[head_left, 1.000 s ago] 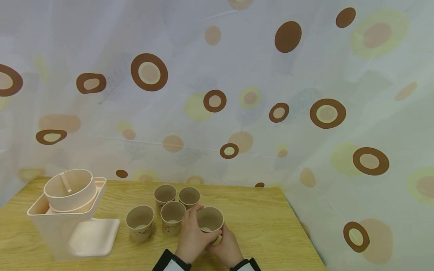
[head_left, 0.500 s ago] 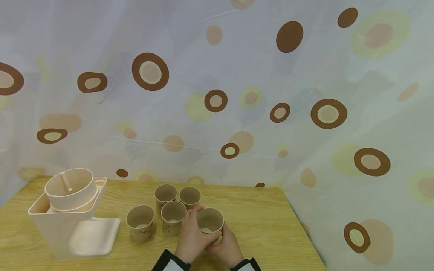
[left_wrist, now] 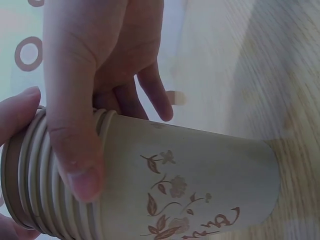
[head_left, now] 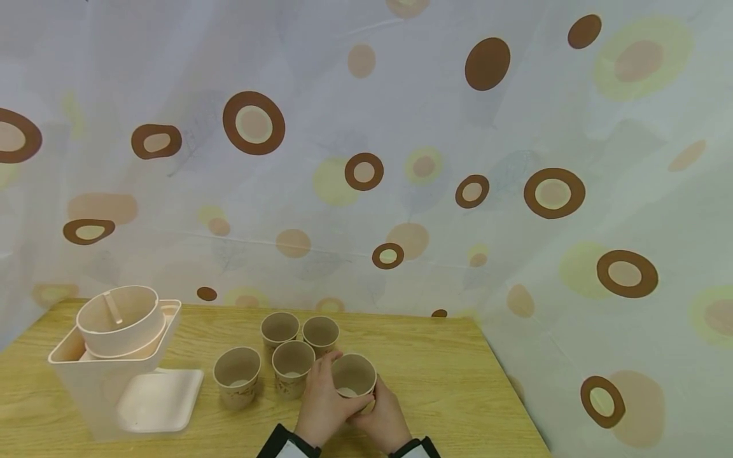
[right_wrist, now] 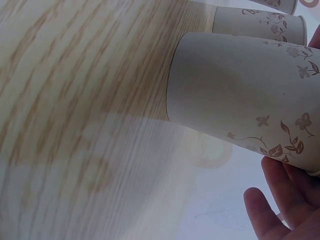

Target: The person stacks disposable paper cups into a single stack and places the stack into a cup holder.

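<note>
Cup stack (left_wrist: pixel 190 175) gripped between left hand (head_left: pixel 322 402) and right hand (head_left: pixel 382 416), four cups (head_left: pixel 291 385) leftward.

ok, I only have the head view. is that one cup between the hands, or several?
Observer: Several. Left wrist shows a stack, its rims nested one behind another.
Operator: where's the left thumb?
Observer: The left hand has its thumb across those rims.
Operator: any print on the side?
Observer: Yes, a floral print, also visible from the left wrist.
</note>
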`<state>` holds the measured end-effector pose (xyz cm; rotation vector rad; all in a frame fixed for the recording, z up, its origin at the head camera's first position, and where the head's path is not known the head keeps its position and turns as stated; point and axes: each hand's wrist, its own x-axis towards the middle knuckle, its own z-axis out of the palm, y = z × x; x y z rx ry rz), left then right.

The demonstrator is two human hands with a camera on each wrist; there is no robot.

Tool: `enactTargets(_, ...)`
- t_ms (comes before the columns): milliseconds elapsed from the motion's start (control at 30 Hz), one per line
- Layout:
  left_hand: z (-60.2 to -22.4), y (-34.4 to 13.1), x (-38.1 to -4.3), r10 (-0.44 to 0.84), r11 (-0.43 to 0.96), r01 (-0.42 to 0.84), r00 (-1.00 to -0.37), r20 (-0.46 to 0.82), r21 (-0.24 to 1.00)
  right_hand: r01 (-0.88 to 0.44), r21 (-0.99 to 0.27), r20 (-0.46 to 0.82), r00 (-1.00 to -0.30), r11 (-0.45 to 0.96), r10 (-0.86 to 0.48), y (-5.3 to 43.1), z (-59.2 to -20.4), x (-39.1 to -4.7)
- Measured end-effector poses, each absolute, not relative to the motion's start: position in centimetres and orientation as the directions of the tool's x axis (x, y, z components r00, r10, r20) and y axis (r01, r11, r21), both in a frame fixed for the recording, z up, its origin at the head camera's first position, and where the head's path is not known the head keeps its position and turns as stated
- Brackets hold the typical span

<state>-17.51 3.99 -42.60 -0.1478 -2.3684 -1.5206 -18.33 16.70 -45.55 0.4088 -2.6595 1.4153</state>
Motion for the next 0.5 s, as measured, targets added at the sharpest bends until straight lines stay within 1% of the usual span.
enactTargets(267, -43.16, 3.89, -17.51, -0.079, 0.439, 0.232, -0.952, 0.295, 0.868, -0.241, -0.81, 0.167, -0.969, 0.535, -0.183, 16.64, -45.32, -18.35)
enactTargets(367, -43.31, 3.83, -17.49, -0.08, 0.448, 0.211, -0.958, 0.274, 0.869, -0.243, -0.796, 0.169, -0.969, 0.554, -0.182, 16.62, -45.22, -18.3)
enactTargets(500, -43.5, 3.75, -17.5, -0.087, 0.464, 0.211, -0.955, 0.282, 0.86, -0.256, -0.785, 0.183, -0.966, 0.565, -0.183, 16.59, -45.08, -18.12)
